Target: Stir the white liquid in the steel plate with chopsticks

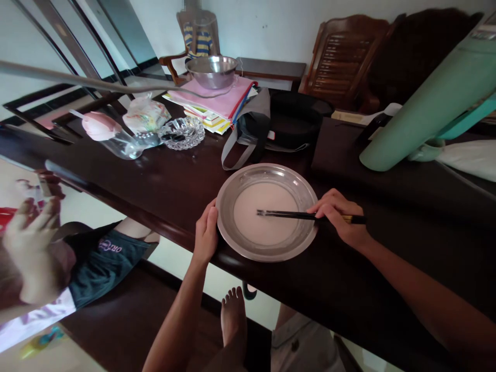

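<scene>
Head camera view: a person's right hand (343,217) grips a pair of dark chopsticks (290,214) over a metal bowl (267,257) of pale liquid (263,230) on a dark, glossy table (155,191). The fingers of that hand are curled in, with thumb and forefinger pinching the sticks near the bowl's right rim. The left hand (206,232) rests half-curled against the bowl's left side, thumb beside the rim; how firmly it grips cannot be told, since part of it is hidden.

Lying nearly level across the frame, the chopsticks run from right to left, close together, their pale-coated tips pointing left at the middle of the liquid and their butt ends showing beyond the right hand. The round bowl sits upright near the table's front edge, its mouth facing up.

Just beyond the bowl lies a black and grey bag (263,124); behind and to the left, a steel basin (213,80) stands on a pink folder (197,101), with a cut-glass dish (196,135) nearby. At right, a green cylinder (418,108) slants across the view. Another person's hand (33,243) is raised at far left, apart from the bowl.
</scene>
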Demonstrator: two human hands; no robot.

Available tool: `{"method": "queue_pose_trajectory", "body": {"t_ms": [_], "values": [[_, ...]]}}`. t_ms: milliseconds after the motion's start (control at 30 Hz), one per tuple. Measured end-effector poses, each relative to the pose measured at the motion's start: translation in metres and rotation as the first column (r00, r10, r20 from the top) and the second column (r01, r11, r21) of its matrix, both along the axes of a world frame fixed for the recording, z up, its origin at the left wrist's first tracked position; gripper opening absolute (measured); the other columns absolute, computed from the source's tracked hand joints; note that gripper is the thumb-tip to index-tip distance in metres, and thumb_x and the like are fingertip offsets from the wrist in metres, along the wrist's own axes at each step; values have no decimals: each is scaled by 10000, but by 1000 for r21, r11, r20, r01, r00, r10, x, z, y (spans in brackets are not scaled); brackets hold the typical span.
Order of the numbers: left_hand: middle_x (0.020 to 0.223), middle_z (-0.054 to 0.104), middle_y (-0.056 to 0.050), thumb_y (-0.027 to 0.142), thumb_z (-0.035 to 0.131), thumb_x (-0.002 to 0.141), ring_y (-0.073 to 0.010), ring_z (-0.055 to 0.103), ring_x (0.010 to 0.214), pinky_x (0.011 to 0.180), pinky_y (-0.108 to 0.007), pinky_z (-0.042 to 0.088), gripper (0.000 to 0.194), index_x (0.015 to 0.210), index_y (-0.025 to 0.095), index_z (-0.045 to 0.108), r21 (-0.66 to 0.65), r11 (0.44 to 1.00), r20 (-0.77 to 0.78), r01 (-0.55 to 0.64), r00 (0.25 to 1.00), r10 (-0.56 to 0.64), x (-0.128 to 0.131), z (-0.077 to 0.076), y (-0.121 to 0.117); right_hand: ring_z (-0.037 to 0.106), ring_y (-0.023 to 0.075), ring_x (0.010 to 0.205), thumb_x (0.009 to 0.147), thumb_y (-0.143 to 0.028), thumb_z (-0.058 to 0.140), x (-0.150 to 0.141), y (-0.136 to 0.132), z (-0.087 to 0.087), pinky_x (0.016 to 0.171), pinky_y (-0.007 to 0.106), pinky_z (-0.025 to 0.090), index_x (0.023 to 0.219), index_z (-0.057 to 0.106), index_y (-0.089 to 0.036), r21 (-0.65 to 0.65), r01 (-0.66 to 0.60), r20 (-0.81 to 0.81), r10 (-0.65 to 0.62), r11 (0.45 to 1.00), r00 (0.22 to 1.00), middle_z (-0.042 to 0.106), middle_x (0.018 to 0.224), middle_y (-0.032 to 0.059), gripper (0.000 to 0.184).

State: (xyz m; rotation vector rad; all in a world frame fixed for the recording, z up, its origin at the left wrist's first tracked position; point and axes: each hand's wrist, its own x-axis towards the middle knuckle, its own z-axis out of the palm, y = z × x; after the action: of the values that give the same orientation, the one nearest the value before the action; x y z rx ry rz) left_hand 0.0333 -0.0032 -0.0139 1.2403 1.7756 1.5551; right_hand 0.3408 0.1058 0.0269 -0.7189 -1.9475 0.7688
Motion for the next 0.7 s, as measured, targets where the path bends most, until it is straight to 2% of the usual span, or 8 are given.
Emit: {"method": "queue_pose_trajectory", "body": {"t_ms": [100,167,267,333,400,467,600,700], "values": [[1293,685,-107,591,425,975,-264,612,1213,1066,-395,456,576,1281,162,658,3,1000,0,4,1000,-4,0,0,0,604,199,714,965,-222,535,0,0,0,659,366,476,685,668,-255,15,71,-67,-70,997,995,740,741,10,312],[1291,686,-107,590,426,975,-261,613,1212,1068,-395,454,572,1271,163,663,6,1000,1,12,1000,-13,-1,-1,0,584,188,677,979,-202,504,1,0,-1,637,356,461,662,643,-250,9,57,-135,-55,998,989,723,704,3,349],[1289,687,-107,588,428,974,-260,615,1208,1069,-399,455,566,1267,165,664,0,1000,3,6,1000,-6,-1,-1,0,589,195,711,965,-187,526,1,0,-2,643,353,464,683,652,-248,25,-35,-49,36,999,998,749,749,5,314],[1291,686,-109,587,427,973,-260,615,1210,1071,-400,455,567,1271,165,661,1,1000,5,1,1000,-1,-1,-1,0,602,200,750,952,-187,553,1,1,-2,671,357,473,710,670,-249,20,-11,3,11,1000,1000,757,788,10,276],[1293,684,-111,589,424,973,-259,612,1216,1077,-399,450,572,1271,162,659,3,1000,2,4,1000,-4,-1,-1,0,598,193,728,961,-192,539,1,1,-2,671,357,468,695,663,-248,-2,55,-65,-55,998,996,737,756,8,299],[1297,683,-110,588,423,973,-256,608,1222,1082,-399,446,572,1270,161,660,2,1000,-1,11,1000,-11,0,0,0,582,184,679,980,-191,500,1,1,-2,650,355,457,665,640,-245,-19,52,-151,-54,998,987,714,708,3,349],[1291,686,-108,585,422,974,-256,619,1201,1061,-400,461,569,1275,164,659,-4,1000,-4,6,1000,-6,0,1,0,595,194,718,968,-180,517,0,-1,0,655,355,465,691,654,-246,17,-46,-33,46,999,998,750,763,11,316],[1291,686,-107,579,421,977,-256,619,1201,1059,-395,463,564,1274,162,660,5,1000,-10,3,1000,-3,0,1,0,608,195,736,961,-179,534,0,-1,-1,676,360,468,702,665,-248,7,40,-49,-40,999,998,746,770,14,299]]}}
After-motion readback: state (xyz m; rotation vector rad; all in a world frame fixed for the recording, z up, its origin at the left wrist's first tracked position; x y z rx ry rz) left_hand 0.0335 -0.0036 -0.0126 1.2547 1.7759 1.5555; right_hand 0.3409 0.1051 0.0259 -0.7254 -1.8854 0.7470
